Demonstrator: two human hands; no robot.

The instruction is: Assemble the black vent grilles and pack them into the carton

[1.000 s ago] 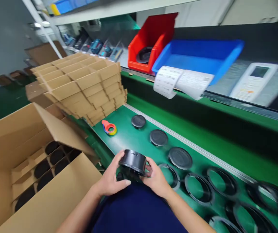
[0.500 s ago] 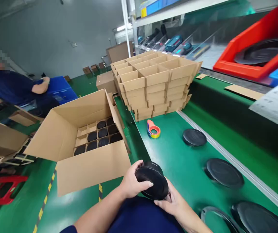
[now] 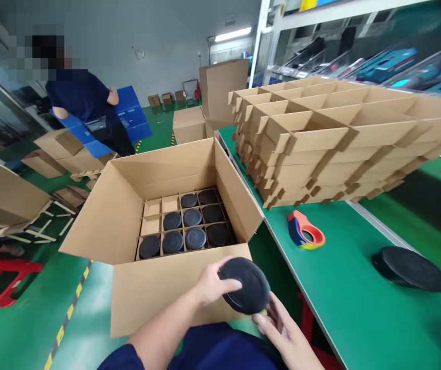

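Note:
My left hand (image 3: 215, 285) grips a round black plastic cap (image 3: 244, 285) from the left, with the cap's flat face turned upward. My right hand (image 3: 286, 331) sits below it, thumb and fingers at the lower rim. The cap hangs over the near flap of an open cardboard box (image 3: 162, 174). Inside the box, a cardboard divider grid (image 3: 151, 208) holds several black caps (image 3: 193, 217) in its cells. The cells at the left end show no cap.
A tall stack of cardboard dividers (image 3: 320, 139) and a tape dispenser (image 3: 305, 231) stand on the green workbench (image 3: 340, 303), with a black cap (image 3: 409, 268) further right. A co-worker (image 3: 85, 97) handles a blue sheet (image 3: 133, 115) behind the box. A red stool (image 3: 4, 280) stands left.
My view has swung left, bringing the whole box in front of me. Both hands have carried the cap over the box's near flap, and the cap now lies flatter.

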